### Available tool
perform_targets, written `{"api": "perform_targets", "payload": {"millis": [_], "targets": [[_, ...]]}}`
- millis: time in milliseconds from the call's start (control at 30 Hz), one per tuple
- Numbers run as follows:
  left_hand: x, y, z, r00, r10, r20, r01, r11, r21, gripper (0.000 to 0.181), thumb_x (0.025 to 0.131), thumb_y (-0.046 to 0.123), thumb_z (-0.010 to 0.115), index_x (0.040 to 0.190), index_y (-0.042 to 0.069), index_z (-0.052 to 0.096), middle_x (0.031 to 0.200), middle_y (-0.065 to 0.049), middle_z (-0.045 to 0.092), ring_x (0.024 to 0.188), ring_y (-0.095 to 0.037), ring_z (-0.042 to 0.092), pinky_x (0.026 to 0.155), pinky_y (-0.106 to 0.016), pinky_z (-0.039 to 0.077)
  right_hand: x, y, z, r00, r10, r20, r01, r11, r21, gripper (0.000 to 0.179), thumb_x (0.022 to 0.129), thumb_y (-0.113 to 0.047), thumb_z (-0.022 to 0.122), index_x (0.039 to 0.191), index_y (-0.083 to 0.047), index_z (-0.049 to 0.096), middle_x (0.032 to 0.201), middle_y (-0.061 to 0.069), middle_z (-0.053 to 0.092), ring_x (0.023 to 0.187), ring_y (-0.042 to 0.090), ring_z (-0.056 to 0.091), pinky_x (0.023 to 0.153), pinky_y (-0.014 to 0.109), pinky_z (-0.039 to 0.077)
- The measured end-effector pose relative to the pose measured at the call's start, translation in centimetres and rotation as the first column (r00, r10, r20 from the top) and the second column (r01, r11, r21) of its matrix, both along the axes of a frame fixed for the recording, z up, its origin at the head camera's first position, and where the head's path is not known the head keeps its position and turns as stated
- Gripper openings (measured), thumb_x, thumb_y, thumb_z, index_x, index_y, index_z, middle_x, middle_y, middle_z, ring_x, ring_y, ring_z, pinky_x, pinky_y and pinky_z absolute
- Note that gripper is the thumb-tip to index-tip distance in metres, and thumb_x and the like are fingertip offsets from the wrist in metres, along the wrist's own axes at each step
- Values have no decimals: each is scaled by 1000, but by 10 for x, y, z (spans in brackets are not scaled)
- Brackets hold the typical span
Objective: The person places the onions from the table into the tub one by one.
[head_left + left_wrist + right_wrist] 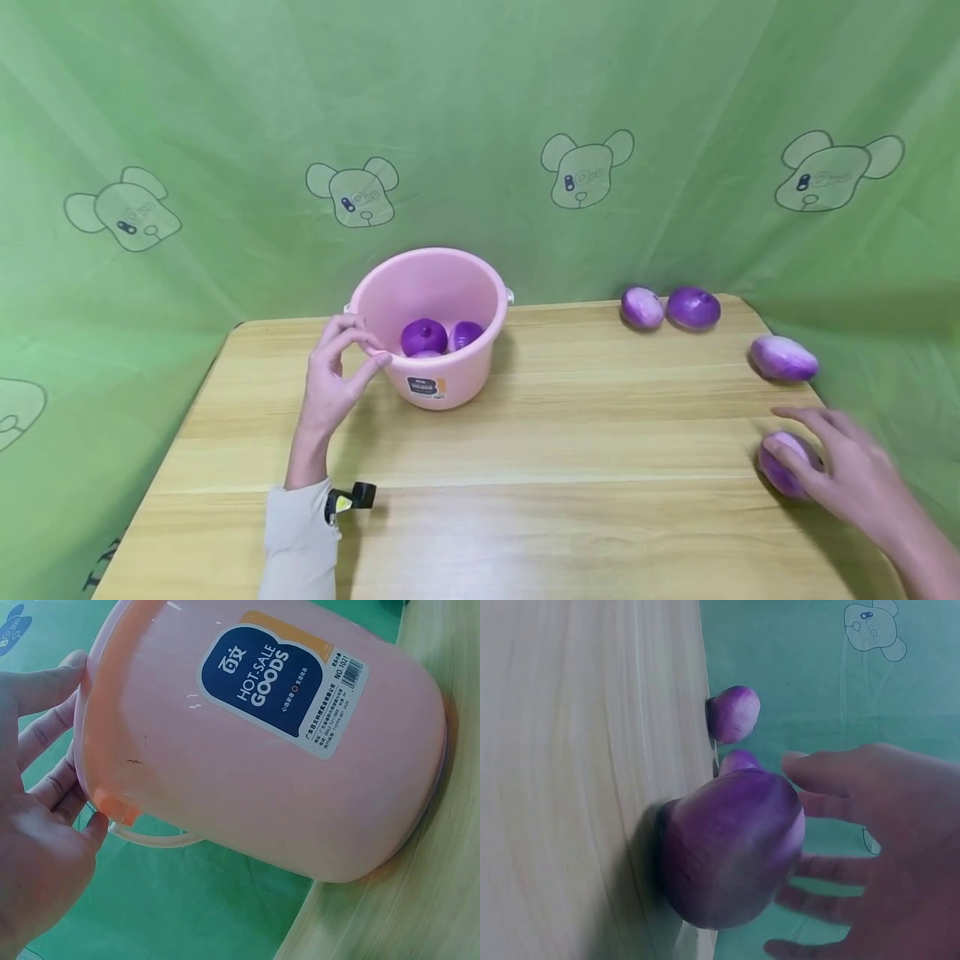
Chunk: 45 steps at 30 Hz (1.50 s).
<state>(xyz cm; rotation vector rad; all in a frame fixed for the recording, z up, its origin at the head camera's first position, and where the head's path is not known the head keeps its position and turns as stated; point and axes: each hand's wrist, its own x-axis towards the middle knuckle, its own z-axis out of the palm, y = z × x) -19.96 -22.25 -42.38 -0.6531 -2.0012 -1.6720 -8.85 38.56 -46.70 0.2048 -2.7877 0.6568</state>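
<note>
My left hand (333, 375) holds the near left rim of a pink bucket (450, 379), which stands upright toward the back of the table. In the left wrist view, thumb and fingertips are at the rim, beside the bucket's label (277, 686). Inside the bucket lie several purple onions (423, 337). Over at the right edge, my right hand (851, 467) reaches over another purple onion (783, 467), thumb overlapping it and fingers spread. From the right wrist, that onion (731, 851) rests on the table with the fingers extended around its far side.
Beyond the right hand lies one onion (783, 358) near the table's right edge. Two more, a paler onion (642, 308) and a darker onion (693, 308), sit side by side at the back right. Green cloth (480, 125) with bear drawings hangs behind the wooden table (562, 467).
</note>
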Motion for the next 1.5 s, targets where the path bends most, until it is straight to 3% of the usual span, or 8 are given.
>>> {"api": "perform_targets", "payload": {"millis": [267, 467, 667, 900, 1167, 1433, 1500], "targets": [[1, -1, 1, 1000, 1, -3, -1, 1000, 4, 17, 79, -15, 76, 89, -4, 67, 112, -12, 57, 124, -43, 44, 121, -49, 28, 2, 5, -4, 991, -13, 137, 7, 999, 48, 57, 98, -31, 69, 143, -2, 51, 129, 42, 46, 109, 64, 45, 72, 87, 34], [1, 0, 1, 1000, -2, -14, 2, 1000, 3, 17, 78, -17, 76, 88, -5, 67, 111, -15, 56, 123, -29, 47, 120, -46, 30, 3, 3, -7, 984, -15, 179, 6, 999, 47, 54, 99, -33, 69, 141, -3, 53, 124, 42, 49, 107, 61, 49, 71, 83, 39], [-1, -1, 0, 1000, -6, -11, 6, 1000, 2, 16, 79, -16, 76, 87, -5, 68, 110, -16, 55, 122, -26, 48, 120, -46, 30, 5, -3, -9, 988, 10, 155, -22, 997, 73, 48, 95, -31, 73, 131, -2, 59, 109, 39, 60, 99, 56, 57, 70, 74, 46], [-2, -2, 0, 1000, -10, -5, 10, 1000, 4, 15, 80, -15, 76, 87, -5, 67, 110, -31, 51, 121, -26, 48, 120, -47, 29, 5, -6, -9, 988, 6, 153, -19, 996, 86, 53, 92, -34, 77, 130, -2, 61, 110, 39, 60, 100, 58, 58, 72, 74, 46], [-1, -2, -1, 1000, -3, 6, 3, 1000, 2, 15, 80, -13, 77, 88, -4, 68, 112, -13, 56, 125, -27, 48, 121, -49, 28, 6, -10, -8, 983, 1, 186, -20, 995, 101, 57, 90, -38, 78, 132, -3, 61, 114, 40, 58, 102, 59, 57, 71, 74, 48], [-1, -1, -1, 1000, -2, 9, 2, 1000, 3, 15, 80, -13, 77, 89, -4, 68, 114, -13, 56, 126, -28, 47, 123, -50, 26, 8, -11, -14, 993, 22, 114, -36, 993, 115, 64, 79, -38, 88, 127, -5, 63, 108, 38, 59, 94, 52, 60, 62, 63, 53], [0, -1, -1, 1000, -2, 8, 2, 1000, 4, 15, 80, -13, 77, 89, -4, 68, 113, -13, 57, 126, -28, 47, 123, -50, 26, 8, -10, -14, 995, 28, 96, -39, 993, 110, 65, 78, -37, 89, 128, -4, 63, 109, 38, 59, 95, 52, 59, 64, 67, 52]]}}
